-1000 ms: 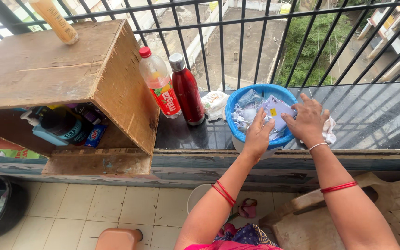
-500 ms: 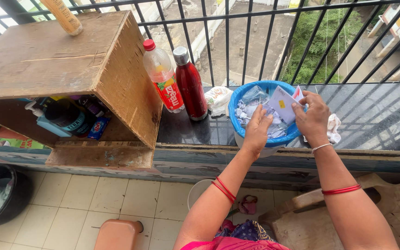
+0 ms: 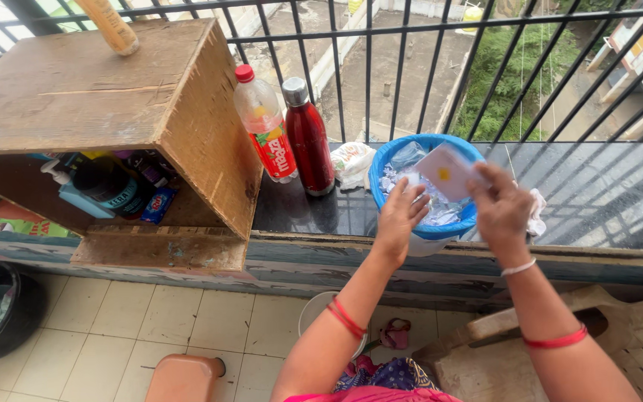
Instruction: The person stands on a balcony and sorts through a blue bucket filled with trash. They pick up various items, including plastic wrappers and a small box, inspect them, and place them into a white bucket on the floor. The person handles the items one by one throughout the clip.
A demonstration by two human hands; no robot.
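Note:
A round bin with a blue liner (image 3: 381,160) stands on the dark stone ledge (image 3: 299,212), full of crumpled clear and white wrappers (image 3: 440,212). My right hand (image 3: 501,208) holds a white paper packet (image 3: 444,173) with a yellow mark, lifted just above the bin's right side. My left hand (image 3: 397,216) reaches over the bin's near rim, its fingers bent against the wrappers below the packet; what it holds, if anything, is blurred.
A plastic drink bottle (image 3: 263,126) and a dark red steel bottle (image 3: 308,138) stand left of the bin, beside a wooden box (image 3: 106,97) holding containers. A crumpled bag (image 3: 353,162) and white cloth (image 3: 537,212) flank the bin. Iron railing (image 3: 370,67) runs behind; a plastic chair (image 3: 634,327) sits lower right.
My right hand has raised the white packet off the bin's contents and tilted it. My left hand has curled slightly lower inside the near rim.

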